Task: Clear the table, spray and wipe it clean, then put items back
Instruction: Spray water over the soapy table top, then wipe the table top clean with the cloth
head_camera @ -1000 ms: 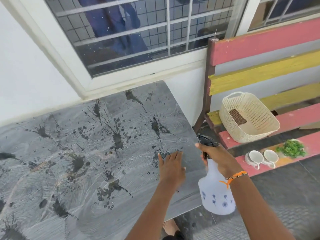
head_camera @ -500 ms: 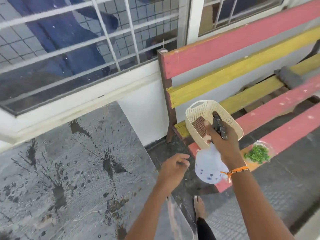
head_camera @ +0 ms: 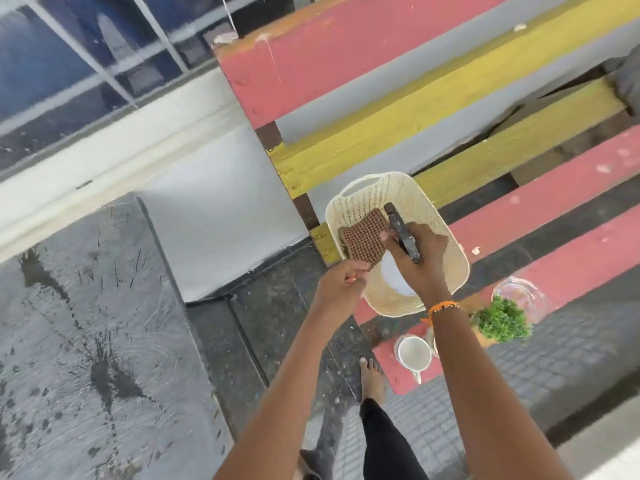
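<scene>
The grey table (head_camera: 104, 323), wet and streaked with dark splashes, fills the lower left. A cream plastic basket (head_camera: 446, 237) sits on the red and yellow bench (head_camera: 554, 202). My right hand (head_camera: 415, 258) grips the white spray bottle (head_camera: 394, 275) by its black trigger head, holding it inside the basket. My left hand (head_camera: 341, 284) pinches the lower corner of a brown checked cloth (head_camera: 363, 239) at the basket's near rim.
On the bench's front slat stand a white cup (head_camera: 414, 353), a small green plant (head_camera: 502, 320) and a clear glass dish (head_camera: 519, 296). A white wall and barred window run behind the table. My bare foot (head_camera: 372, 379) stands on the dark floor between table and bench.
I have turned from the table toward the bench. My right hand carried the spray bottle into the basket. My left hand left the tabletop and took hold of the cloth.
</scene>
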Demonstrator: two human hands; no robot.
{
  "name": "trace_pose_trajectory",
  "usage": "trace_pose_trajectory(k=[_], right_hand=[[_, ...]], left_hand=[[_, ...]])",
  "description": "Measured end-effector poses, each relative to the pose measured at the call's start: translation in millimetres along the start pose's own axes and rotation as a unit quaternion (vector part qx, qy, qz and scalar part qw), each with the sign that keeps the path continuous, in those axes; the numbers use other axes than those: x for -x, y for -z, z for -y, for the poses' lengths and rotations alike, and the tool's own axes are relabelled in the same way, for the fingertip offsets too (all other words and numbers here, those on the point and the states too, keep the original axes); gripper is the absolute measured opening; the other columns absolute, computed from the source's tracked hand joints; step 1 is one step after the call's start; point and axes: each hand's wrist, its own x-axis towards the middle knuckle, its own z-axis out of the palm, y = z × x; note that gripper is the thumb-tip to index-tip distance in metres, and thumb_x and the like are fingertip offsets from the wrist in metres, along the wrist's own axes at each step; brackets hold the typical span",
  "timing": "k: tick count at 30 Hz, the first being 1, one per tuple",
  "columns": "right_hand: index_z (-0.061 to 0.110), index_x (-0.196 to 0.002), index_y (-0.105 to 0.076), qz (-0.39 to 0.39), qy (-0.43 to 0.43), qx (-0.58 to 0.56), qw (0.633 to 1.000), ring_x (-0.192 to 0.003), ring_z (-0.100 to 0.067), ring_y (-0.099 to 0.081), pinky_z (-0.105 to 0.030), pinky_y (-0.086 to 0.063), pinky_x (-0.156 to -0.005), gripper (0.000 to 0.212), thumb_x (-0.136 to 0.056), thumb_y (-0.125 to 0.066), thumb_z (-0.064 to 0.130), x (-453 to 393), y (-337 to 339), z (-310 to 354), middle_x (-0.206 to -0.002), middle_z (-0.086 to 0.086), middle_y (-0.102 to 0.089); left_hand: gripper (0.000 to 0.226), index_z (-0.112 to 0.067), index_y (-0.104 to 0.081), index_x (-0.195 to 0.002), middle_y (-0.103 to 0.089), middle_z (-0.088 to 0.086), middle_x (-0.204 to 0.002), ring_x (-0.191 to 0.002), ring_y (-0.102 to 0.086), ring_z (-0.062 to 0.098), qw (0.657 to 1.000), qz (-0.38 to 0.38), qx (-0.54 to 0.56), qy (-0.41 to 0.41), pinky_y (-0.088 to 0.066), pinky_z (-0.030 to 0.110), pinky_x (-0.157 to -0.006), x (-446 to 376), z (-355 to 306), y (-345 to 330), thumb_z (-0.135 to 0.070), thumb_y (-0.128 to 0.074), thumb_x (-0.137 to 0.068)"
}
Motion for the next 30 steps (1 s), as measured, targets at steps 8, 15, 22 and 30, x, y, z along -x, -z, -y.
trace_pose_trajectory(k=[8,15,22,30], right_hand=[[0.011,-0.075,-0.062,0.197,-0.018,0.047,0.979,-0.077,-0.038,-0.057,-0.037,-0.041,-0.071,0.014,-0.074,-0.076,0.016,-22,-11,-55,-0.068,-0.01,-0.06],[0.009,-0.088,-0.065,0.273,0.073,0.102,0.954,-0.087,-0.027,-0.048,-0.026,-0.03,-0.074,0.029,-0.065,-0.082,0.017,-19,-17,-70,-0.087,-0.01,-0.06],[0.001,-0.096,-0.068,0.307,0.053,0.046,0.949,-0.089,-0.029,-0.059,-0.036,-0.054,-0.073,0.031,-0.07,-0.064,-0.015,-18,-2,-66,-0.096,-0.016,-0.063],[0.006,-0.113,-0.063,0.276,-0.178,0.04,0.944,-0.115,-0.024,-0.055,-0.032,-0.043,-0.097,0.031,-0.089,-0.047,-0.005,-85,-10,-83,-0.127,-0.01,-0.058]], left_hand=[[0.025,-0.028,-0.062,-0.105,-0.06,-0.008,-0.102,-0.101,-0.06,0.016,0.997,-0.003,-0.008,0.074,-0.043,0.027,-0.078,-36,12,-19,-0.014,-0.048,-0.089],[0.027,-0.021,-0.062,-0.107,-0.062,-0.01,-0.096,-0.101,-0.061,0.02,0.996,-0.021,0.005,0.092,-0.047,0.029,-0.083,-51,20,-27,-0.01,-0.047,-0.087],[0.025,-0.033,-0.062,-0.097,-0.061,-0.014,-0.093,-0.1,-0.06,0.017,0.994,-0.039,0.034,0.096,-0.04,0.02,-0.068,-56,17,-25,-0.014,-0.05,-0.086],[0.027,-0.037,-0.061,-0.097,-0.063,-0.007,-0.103,-0.101,-0.061,0.013,0.991,-0.058,0.068,0.1,-0.044,0.027,-0.087,-71,12,-23,-0.014,-0.049,-0.087]])
